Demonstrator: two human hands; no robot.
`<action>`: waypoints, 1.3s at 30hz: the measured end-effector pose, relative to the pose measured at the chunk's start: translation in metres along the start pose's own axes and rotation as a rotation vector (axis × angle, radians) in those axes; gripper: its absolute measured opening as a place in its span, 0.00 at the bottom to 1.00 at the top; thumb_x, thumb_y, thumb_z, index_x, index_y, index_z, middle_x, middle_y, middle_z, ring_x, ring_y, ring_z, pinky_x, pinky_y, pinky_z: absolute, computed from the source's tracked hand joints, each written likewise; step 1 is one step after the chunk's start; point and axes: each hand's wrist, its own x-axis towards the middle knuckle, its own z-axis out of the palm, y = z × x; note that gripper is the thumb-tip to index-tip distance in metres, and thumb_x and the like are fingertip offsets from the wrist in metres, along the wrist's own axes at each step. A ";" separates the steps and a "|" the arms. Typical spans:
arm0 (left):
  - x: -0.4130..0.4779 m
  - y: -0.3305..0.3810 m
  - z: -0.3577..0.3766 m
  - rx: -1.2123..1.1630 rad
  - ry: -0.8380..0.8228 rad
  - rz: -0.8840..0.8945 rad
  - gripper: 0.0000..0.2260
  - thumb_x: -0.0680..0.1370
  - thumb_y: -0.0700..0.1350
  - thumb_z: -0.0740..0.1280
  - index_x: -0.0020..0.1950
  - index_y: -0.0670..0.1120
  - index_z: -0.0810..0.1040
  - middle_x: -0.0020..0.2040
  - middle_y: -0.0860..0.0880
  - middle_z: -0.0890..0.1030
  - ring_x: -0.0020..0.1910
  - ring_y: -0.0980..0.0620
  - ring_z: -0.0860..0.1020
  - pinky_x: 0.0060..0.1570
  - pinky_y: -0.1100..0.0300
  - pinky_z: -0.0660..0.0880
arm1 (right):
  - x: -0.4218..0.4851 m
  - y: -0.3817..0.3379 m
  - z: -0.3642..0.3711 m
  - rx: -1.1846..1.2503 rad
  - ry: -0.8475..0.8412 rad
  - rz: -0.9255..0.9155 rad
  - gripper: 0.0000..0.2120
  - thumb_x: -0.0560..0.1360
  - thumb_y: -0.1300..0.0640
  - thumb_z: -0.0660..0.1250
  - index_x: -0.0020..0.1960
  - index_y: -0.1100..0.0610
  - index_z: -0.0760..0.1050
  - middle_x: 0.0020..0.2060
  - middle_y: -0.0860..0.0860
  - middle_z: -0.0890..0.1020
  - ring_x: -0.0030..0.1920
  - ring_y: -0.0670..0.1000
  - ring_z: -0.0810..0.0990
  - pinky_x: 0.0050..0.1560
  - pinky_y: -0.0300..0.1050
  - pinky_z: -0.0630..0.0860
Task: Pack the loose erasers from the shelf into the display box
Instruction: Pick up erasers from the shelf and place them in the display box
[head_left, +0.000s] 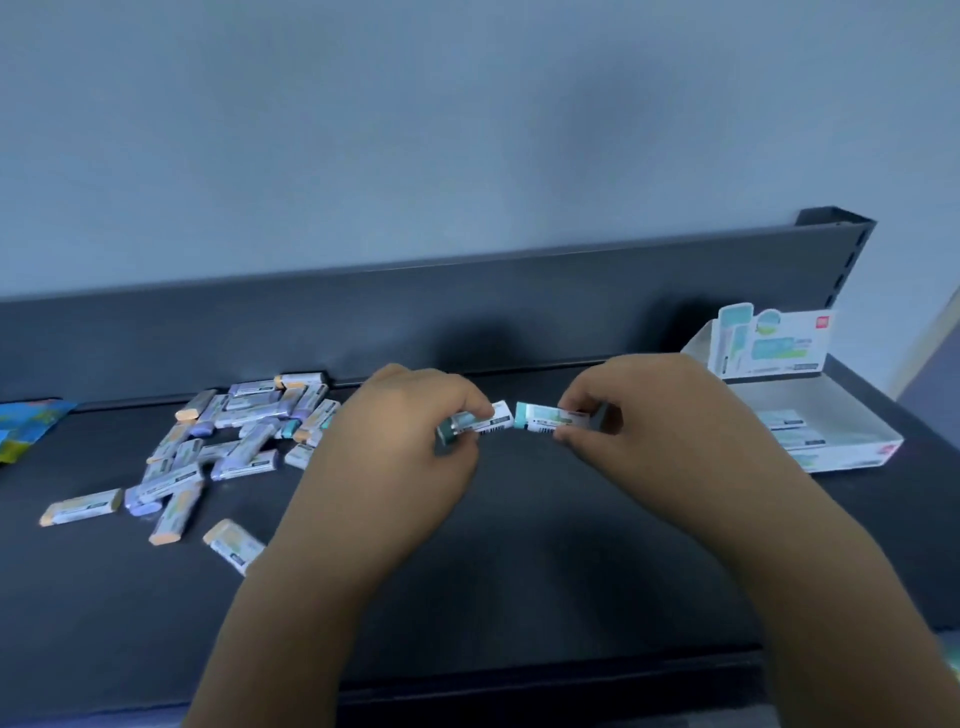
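Teal erasers (540, 417) pinched in hands (410, 421), box (769, 345) nearby

Shelf (519, 545) black; erasers (228, 436) purple, orange, teal.

Left grip (410, 415) pinches a teal paper-sleeved eraser (483, 417), right grip (649, 410) a second teal eraser (540, 418), ends nearly touching; loose erasers (234, 441) lie leftward, white cardboard display box (852, 454) rightward.

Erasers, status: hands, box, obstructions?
Left hand pinches an eraser; right hand pinches a teal-ended eraser. Display box right, few inside. Loose pile left. Nothing blocks the box.
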 end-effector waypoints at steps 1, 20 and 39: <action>0.006 0.009 0.004 0.019 -0.006 0.005 0.11 0.70 0.43 0.67 0.48 0.53 0.84 0.44 0.58 0.84 0.47 0.50 0.78 0.46 0.50 0.77 | -0.002 0.009 -0.003 0.011 0.015 0.009 0.06 0.75 0.44 0.68 0.46 0.45 0.80 0.41 0.42 0.80 0.46 0.44 0.77 0.48 0.48 0.78; 0.040 0.193 0.145 -0.157 0.028 -0.317 0.11 0.73 0.42 0.74 0.46 0.59 0.84 0.45 0.63 0.83 0.46 0.62 0.79 0.44 0.63 0.75 | -0.045 0.248 -0.066 0.179 0.023 0.212 0.04 0.70 0.48 0.76 0.44 0.45 0.83 0.39 0.39 0.82 0.43 0.42 0.78 0.46 0.47 0.79; 0.051 0.221 0.176 -0.119 0.034 -0.482 0.09 0.75 0.43 0.74 0.46 0.58 0.84 0.42 0.61 0.81 0.37 0.62 0.76 0.34 0.68 0.71 | -0.018 0.261 -0.062 0.344 -0.207 0.051 0.11 0.72 0.62 0.72 0.44 0.47 0.87 0.39 0.39 0.81 0.48 0.42 0.81 0.48 0.38 0.76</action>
